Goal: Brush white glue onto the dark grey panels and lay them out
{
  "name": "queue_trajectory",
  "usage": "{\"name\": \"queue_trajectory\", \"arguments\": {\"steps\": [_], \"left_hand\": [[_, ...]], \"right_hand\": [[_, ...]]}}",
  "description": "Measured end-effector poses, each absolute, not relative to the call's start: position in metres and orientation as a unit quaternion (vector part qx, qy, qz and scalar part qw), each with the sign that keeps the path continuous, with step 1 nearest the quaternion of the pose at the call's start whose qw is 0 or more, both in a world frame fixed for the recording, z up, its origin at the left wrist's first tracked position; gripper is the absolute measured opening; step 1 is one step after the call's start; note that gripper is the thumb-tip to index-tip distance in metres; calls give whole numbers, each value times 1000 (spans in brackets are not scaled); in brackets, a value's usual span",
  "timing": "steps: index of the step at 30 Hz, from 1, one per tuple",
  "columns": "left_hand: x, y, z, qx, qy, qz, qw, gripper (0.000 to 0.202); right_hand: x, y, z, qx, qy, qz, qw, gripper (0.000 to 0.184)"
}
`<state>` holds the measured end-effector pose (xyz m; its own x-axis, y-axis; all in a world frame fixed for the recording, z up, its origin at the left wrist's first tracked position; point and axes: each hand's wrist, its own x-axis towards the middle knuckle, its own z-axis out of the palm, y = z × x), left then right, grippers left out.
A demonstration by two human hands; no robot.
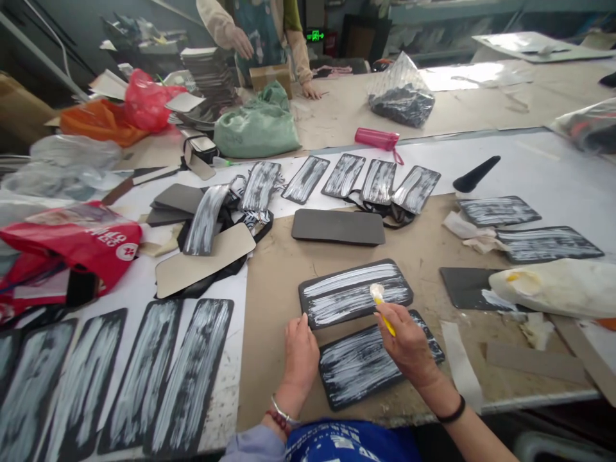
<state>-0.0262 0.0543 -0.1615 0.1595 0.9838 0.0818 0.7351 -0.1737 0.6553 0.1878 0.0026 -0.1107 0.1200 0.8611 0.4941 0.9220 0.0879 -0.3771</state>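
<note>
My right hand (405, 340) is closed round a yellow-handled brush (387, 324), its pale bristles loaded with white paste. The bristles touch a dark rectangular panel with rounded corners (337, 298), streaked lengthwise in white. At that panel's near left corner, my left hand (299, 350) holds the edge with its fingertips, the fingers bent together. A second white-streaked panel (360, 369) lies just nearer to me, partly behind my right hand. Beyond both sits a stack of uncoated grey panels (338, 227).
Several coated panels (192, 378) lie at the left; more (344, 176) line the back. A whitish paste container (563, 285) rests on a dark panel at right. Bags, a red one (72, 250) and a green one (257, 128), crowd the left. Across the table stands another person (260, 38).
</note>
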Motion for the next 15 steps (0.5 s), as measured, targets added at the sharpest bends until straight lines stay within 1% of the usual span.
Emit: {"name": "queue_trajectory", "arguments": {"steps": [2, 4, 6, 9, 11, 13, 15], "left_hand": [[-26, 56, -159, 730, 593, 245, 236, 36], [-26, 59, -154, 721, 594, 248, 255, 34], [-25, 65, -148, 682, 612, 261, 305, 30], [-24, 76, -137, 558, 645, 272, 446, 22], [-23, 84, -132, 481, 649, 270, 524, 23], [-22, 90, -130, 454, 646, 267, 552, 24], [-21, 94, -129, 461, 645, 263, 550, 20]], "right_hand": [[189, 2, -110, -669, -665, -49, 326, 19], [190, 1, -110, -669, -665, -51, 328, 19], [190, 1, -111, -669, -665, -48, 329, 19], [190, -1, -111, -667, -666, -40, 331, 19], [191, -2, -112, -665, -667, -35, 333, 19], [191, -3, -113, -664, -669, -35, 334, 19], [192, -3, -113, -663, -670, -36, 332, 20]]}}
